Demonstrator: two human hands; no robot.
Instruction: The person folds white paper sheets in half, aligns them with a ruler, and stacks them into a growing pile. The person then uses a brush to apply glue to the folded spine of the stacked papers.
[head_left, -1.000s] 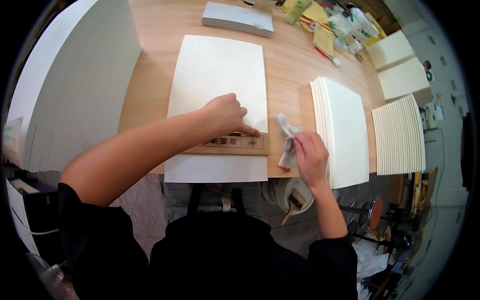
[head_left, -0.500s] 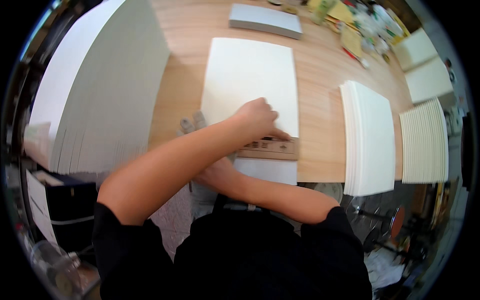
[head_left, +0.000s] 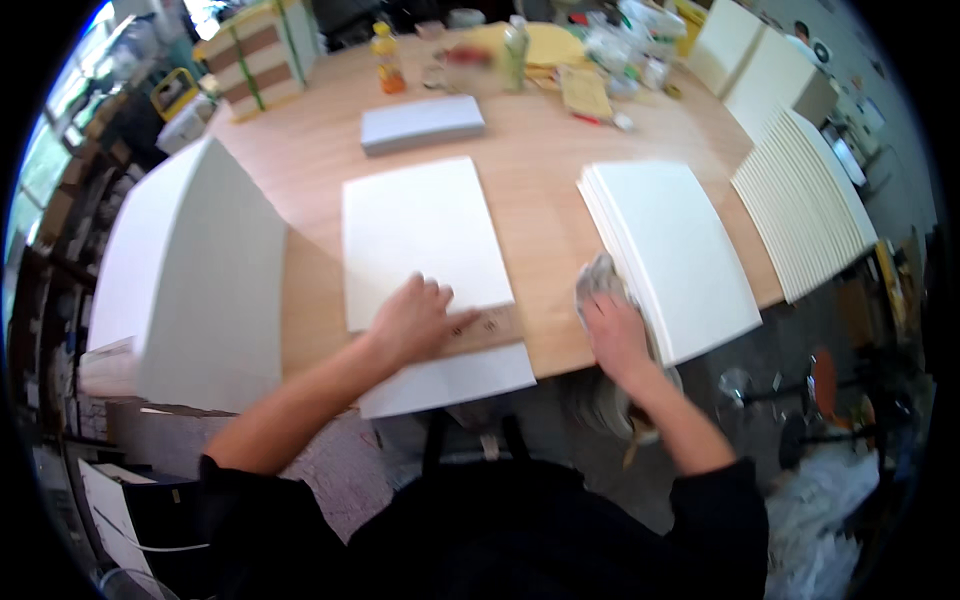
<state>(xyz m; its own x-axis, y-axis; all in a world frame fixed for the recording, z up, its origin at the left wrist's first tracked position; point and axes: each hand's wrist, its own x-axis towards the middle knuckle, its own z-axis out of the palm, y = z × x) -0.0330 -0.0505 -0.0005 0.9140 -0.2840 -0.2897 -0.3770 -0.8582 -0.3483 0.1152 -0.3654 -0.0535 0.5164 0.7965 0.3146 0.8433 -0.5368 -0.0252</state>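
Note:
My left hand [head_left: 408, 318] presses down on a brown printed strip [head_left: 500, 328], fingers apart and one stretched along it. The strip lies across the lower part of a white sheet [head_left: 425, 230], with white also showing below it at the table's front edge. Over on the right, my right hand [head_left: 615, 328] is closed on a crumpled greyish-white cloth [head_left: 598, 278]. It is beside the left edge of a stack of white boards [head_left: 665, 240]; whether it touches the stack I cannot tell.
A tall white stack [head_left: 215, 285] stands at the left. A grey-white block [head_left: 422, 122] lies behind the sheet. Bottles, including an orange-filled one [head_left: 387, 60], and a clutter of bags occupy the back. A ridged cream stack [head_left: 805, 205] sits at the far right, and a bucket [head_left: 640, 410] below the edge.
My right hand has swung from beneath my left forearm across to the right stack, carrying the cloth, so my arms are uncrossed. My left hand stays on the strip. The view has shifted.

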